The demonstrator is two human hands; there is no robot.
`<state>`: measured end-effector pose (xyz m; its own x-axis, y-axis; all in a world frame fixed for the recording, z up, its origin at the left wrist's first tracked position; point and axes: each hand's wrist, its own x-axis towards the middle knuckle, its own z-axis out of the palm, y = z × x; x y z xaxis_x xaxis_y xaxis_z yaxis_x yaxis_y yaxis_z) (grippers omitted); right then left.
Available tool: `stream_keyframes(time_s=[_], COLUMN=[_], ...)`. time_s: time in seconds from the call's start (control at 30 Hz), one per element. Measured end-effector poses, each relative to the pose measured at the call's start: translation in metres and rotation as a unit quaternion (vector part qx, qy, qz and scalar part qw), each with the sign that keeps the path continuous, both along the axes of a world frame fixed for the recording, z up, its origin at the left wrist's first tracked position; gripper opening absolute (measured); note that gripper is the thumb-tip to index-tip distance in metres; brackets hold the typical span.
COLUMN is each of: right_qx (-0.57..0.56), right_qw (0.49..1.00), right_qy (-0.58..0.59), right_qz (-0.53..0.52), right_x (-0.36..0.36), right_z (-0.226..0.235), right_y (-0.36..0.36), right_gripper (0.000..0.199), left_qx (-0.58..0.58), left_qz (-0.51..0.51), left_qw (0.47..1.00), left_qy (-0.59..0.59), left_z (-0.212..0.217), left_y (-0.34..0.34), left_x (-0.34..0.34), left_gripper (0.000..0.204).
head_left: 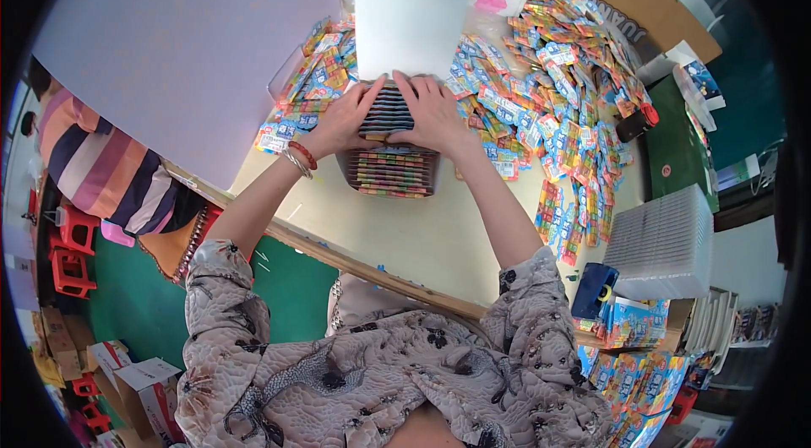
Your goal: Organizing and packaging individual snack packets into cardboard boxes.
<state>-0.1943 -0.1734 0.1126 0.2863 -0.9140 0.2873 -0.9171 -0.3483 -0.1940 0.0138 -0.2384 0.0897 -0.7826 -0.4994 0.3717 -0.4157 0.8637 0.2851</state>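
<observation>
My left hand [340,120] and my right hand [432,114] press together on the top of a tall stack of colourful flat packets [390,162] in the middle of the cream table [414,233]. The fingers of both hands meet over the stack's dark upper edge. Beads and a bangle circle my left wrist. Right behind the stack stands a white sheet [410,24], upright. Loose packets of the same kind [562,119] are spread in a wide heap to the right, and a smaller heap [308,93] lies to the left.
A large white board [186,43] covers the table's left part. A person in a striped top [101,169] sits at far left. A stack of clear trays [663,241], a blue mug [594,289], a black-and-red object [635,122], red stools and cardboard boxes surround the table.
</observation>
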Motion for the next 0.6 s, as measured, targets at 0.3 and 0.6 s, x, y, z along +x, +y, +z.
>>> stream_keyframes(time_s=[0.3,0.6], right_qx=[0.070,-0.012], right_qw=[0.994,0.988], right_qy=[0.057,0.112], right_qz=[-0.066,-0.103], right_x=[0.003,0.019], right_z=[-0.017,-0.036], right_y=[-0.028,-0.012], right_gripper=[0.104,0.103], left_qx=[-0.071,-0.177], left_qz=[0.090,0.112], left_qw=[0.993,0.968], left_qy=[-0.027,-0.141], left_z=[0.004,-0.025], left_y=[-0.003,0.010], left_x=[0.004,-0.008], left_gripper=[0.109,0.067])
